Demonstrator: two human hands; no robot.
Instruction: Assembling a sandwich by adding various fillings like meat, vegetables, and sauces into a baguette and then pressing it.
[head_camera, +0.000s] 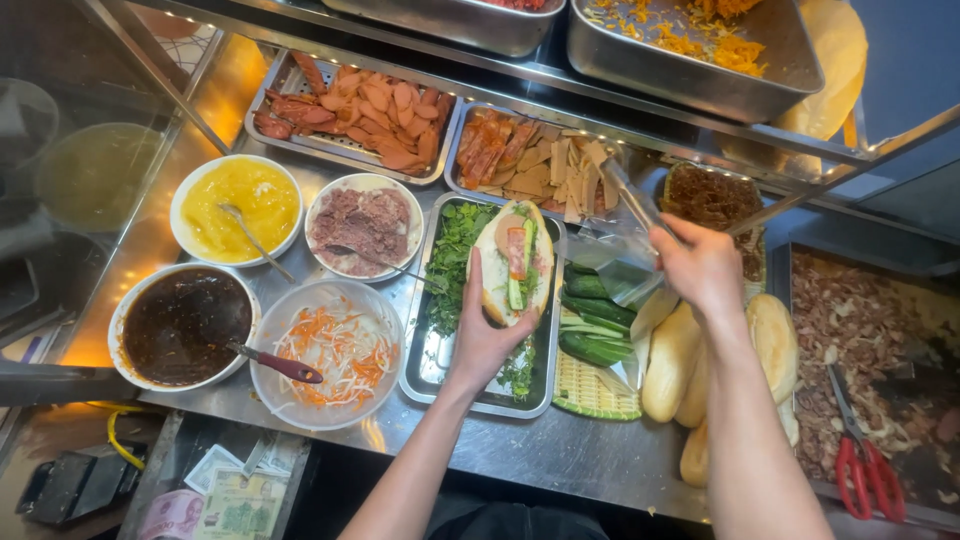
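A steel worktop (560, 455) in a glass-fronted food stall lies below you, crowded with trays and bowls. Your left hand (487, 325) is cupped under a split baguette sandwich (513, 262), fingers curled round its underside and thumb up along the near side, holding it open-side up over the tray of green herbs (455, 255). Slices of cucumber and red chilli show in the filling. Your right hand (700, 265) is closed round metal tongs (628, 195), whose tips reach toward the tray of sliced meats and tofu strips (530, 155); you can't tell from here whether the tips hold anything.

Risks as things stand: the sandwich is open and tilted slightly, so filling could slide out into the herbs if your left grip loosens or the bread tips further. The tongs pass over the cucumber basket (590, 335) and a crumpled clear plastic bag (610, 262), so a loosely pinched piece would likely drop there. Your right forearm rests close above the plain bread rolls (672, 360); a sideways sweep could knock one toward the tray of shredded meat (850, 310), where red-handled scissors (862, 460) lie.
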